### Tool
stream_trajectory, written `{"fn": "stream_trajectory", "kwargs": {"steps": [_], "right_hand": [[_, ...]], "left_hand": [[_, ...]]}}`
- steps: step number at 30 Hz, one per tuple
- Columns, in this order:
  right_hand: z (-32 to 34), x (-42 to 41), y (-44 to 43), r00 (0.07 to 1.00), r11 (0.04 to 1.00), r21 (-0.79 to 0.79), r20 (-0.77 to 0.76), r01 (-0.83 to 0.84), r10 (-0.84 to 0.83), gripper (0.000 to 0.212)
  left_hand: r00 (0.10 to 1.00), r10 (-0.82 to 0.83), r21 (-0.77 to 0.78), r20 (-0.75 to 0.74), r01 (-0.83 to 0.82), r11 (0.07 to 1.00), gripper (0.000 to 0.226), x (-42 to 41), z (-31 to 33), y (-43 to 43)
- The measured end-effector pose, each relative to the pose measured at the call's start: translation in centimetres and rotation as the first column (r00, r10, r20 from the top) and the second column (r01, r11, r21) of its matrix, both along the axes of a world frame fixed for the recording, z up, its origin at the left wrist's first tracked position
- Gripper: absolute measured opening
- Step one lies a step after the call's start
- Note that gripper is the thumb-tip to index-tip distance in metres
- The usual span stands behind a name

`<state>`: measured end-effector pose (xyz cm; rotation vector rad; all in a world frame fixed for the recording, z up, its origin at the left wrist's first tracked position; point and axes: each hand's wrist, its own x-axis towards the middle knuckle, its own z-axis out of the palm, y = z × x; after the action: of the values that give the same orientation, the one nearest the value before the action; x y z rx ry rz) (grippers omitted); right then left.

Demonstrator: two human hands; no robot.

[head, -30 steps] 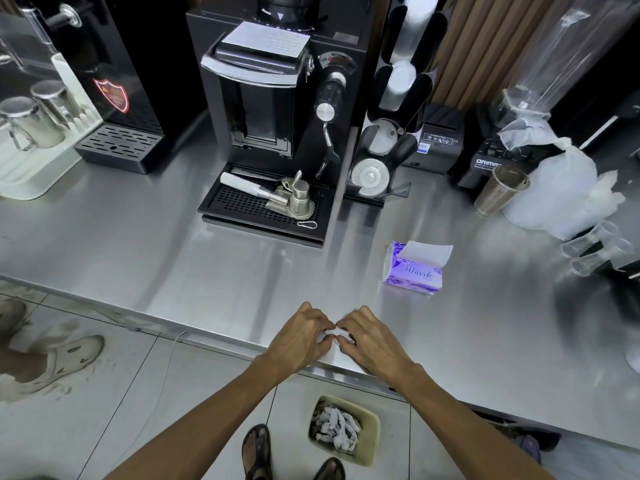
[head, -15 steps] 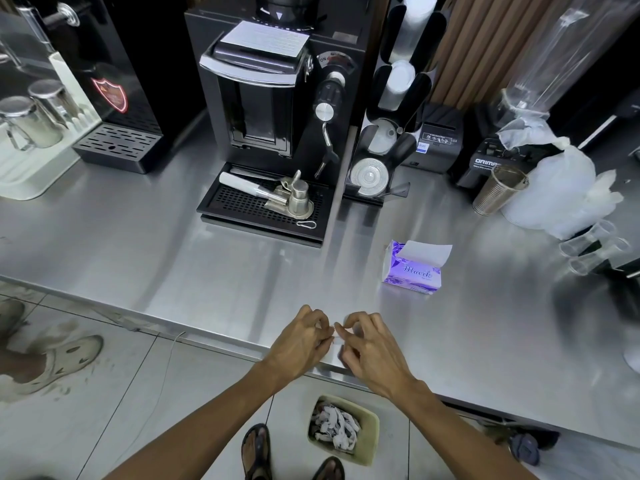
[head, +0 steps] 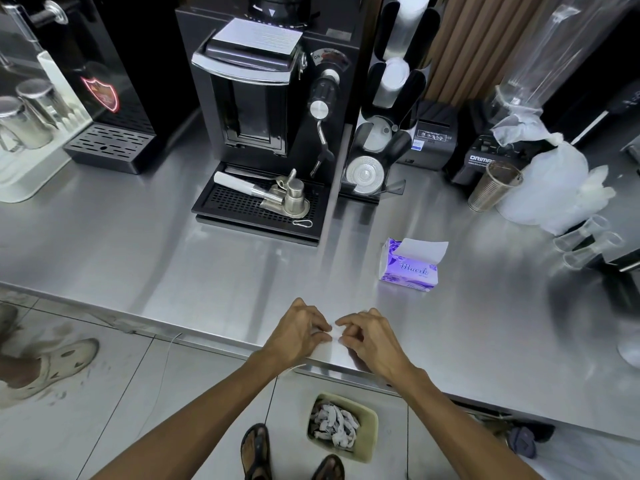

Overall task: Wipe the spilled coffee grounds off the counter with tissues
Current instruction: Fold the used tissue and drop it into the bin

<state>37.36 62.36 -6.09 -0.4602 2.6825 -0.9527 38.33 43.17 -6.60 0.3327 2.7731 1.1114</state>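
Near the front edge of the steel counter (head: pixel 485 323), my left hand (head: pixel 298 332) and my right hand (head: pixel 370 337) meet with curled fingers. Between their fingertips shows a small white tissue (head: pixel 334 336), pinched from both sides; most of it is hidden by the fingers. A purple tissue pack (head: pixel 408 266) lies on the counter behind and to the right, with a white sheet sticking up from its top. No coffee grounds are visible on the counter.
A black coffee machine (head: pixel 256 98) with a drip tray (head: pixel 256 209) holding a portafilter stands behind. A lid holder (head: pixel 381 133), a metal cup (head: pixel 493 185) and plastic bags (head: pixel 554 181) stand at the right. Below the counter edge a bin (head: pixel 367 445) holds used tissues.
The two hands have stayed at the counter edge, parting slightly and closing again on the tissue, their fingers working at it. Nothing else moved.
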Motion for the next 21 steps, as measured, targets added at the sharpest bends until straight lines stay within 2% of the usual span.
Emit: {"fn": "stream_trajectory", "kwargs": {"steps": [5,9,13,16,19,21], "right_hand": [[-0.4,-0.9,-0.4,0.994,0.997,-0.048,0.099,0.052,-0.047,0.026],[-0.6,-1.0,-0.6,0.992,0.993,-0.081,0.104,0.086,-0.077,0.027],[-0.3,-1.0,-0.7,0.988,0.986,-0.122,0.110,0.118,-0.105,0.027],[-0.2,-1.0,-0.7,0.993,0.989,-0.127,0.096,0.076,-0.064,0.035],[-0.5,-0.9,-0.5,0.999,0.997,-0.065,0.037,-0.030,0.032,0.016],[-1.2,-0.7,0.0,0.993,0.993,0.013,0.002,-0.116,0.116,0.019]], "left_hand": [[0.995,0.032,0.044,0.095,-0.037,0.998,0.025,-0.8,0.4,0.1],[0.996,0.003,0.008,0.093,-0.004,1.000,0.029,-1.3,0.3,0.1],[0.996,-0.033,-0.026,0.083,0.036,0.999,0.022,-1.8,0.2,0.1],[0.994,-0.071,-0.043,0.088,0.075,0.996,0.015,-2.1,-0.1,-0.4],[0.978,-0.210,-0.090,0.018,0.211,0.973,0.013,-2.3,-0.6,-0.6],[0.957,-0.289,-0.184,-0.021,0.281,0.942,0.008,-2.1,-0.6,-0.9]]}}
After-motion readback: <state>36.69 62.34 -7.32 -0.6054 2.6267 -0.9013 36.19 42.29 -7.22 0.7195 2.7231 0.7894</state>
